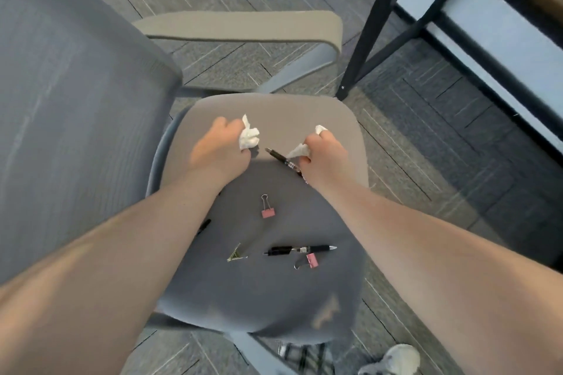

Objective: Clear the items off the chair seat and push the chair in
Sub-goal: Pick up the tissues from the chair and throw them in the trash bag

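So the chair seat (pixel 304 113) is a rounded grey fabric cushion, soft-looking, filling the middle of the view, with plenty of small stuff on it. Left hand (pixel 217 151) is curled tight around a crumpled white tissue (pixel 248 137), papery and wrinkly, poking out past the knuckles. Right hand (pixel 323 151) is closed the same way on a second white wad (pixel 300 150), a bit of it sticking out at the top too. Just between the hands lies a dark pen (pixel 278 156), slim and glossy, its rear end hidden under the right hand. Nearer on the cushion: a pink binder clip (pixel 267 209) with wire loops, a small metal clip (pixel 236 254), another black pen (pixel 300 250) with a second pink clip (pixel 309 262) touching it. Smooth tan armrest (pixel 237 26) beyond, striped grey carpet (pixel 441 119) underneath, black table leg (pixel 376 21) to the right.
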Available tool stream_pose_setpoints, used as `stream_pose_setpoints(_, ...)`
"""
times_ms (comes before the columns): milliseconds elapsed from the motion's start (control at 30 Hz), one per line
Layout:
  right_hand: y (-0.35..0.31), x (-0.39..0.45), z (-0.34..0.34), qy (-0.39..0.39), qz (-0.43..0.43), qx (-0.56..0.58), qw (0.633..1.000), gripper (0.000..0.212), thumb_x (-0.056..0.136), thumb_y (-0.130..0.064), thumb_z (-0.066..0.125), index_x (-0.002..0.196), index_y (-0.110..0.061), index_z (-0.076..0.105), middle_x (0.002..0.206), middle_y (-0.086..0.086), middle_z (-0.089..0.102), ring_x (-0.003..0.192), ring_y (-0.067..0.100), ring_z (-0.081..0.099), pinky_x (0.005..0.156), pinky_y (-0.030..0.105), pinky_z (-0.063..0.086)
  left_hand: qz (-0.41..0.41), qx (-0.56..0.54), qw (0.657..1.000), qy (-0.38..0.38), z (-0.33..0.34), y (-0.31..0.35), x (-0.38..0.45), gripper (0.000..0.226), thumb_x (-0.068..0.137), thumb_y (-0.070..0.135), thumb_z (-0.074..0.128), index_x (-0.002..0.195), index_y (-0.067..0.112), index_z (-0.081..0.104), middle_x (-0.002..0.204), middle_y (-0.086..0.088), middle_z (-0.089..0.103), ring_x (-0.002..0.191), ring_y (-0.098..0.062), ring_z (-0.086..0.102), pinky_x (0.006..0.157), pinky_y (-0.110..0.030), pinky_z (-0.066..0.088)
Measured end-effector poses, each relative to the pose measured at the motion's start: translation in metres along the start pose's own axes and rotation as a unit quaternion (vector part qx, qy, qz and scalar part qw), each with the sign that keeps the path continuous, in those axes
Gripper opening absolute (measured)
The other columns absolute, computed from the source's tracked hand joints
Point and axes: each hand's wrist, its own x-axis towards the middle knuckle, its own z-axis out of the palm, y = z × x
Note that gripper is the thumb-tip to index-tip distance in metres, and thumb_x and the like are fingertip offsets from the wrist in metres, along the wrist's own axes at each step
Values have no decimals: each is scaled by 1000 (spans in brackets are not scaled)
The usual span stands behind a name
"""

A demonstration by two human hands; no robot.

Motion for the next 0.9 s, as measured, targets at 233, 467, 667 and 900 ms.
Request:
stream_pose_setpoints(233, 89, -69, -45, 56, 61, 46, 995, 19, 79, -1, 53, 97, 2, 59, 106, 19, 56, 84, 40, 58, 59, 33, 31, 111, 83, 986, -93, 30, 126, -37, 30, 85, 26, 52, 114, 18, 55, 115, -9, 51, 108, -32, 57, 80, -39, 47)
stream_pose_setpoints(467, 234, -159, -86, 52, 165, 48, 984, 13, 91, -10, 48, 101, -7, 55, 130, 13, 51, 91, 35, 60, 59, 32, 36, 215, 120, 957, -154, 99, 269, -87, 27, 87, 26, 52, 111, 17, 54, 109, -8, 51, 104, -32, 58, 75, -37, 44)
stream_pose_setpoints(667, 364, -261, -97, 58, 285, 66, 955, 17, 91, -13, 47, 105, -9, 55, 115, 12, 51, 91, 38, 61, 60, 35, 38, 296, 158, 915, -225, 176, 382, -157, 38, 88, 28, 53, 125, 23, 50, 124, -4, 50, 111, -30, 57, 85, -41, 50)
stream_pose_setpoints(900, 491, -384, -84, 75, 417, 137, 896, 22, 89, -12, 46, 110, -9, 54, 117, 14, 53, 93, 38, 58, 65, 38, 44, 371, 198, 856, -302, 272, 499, -256, 35, 89, 26, 51, 124, 21, 48, 126, -5, 49, 106, -32, 59, 84, -41, 51)
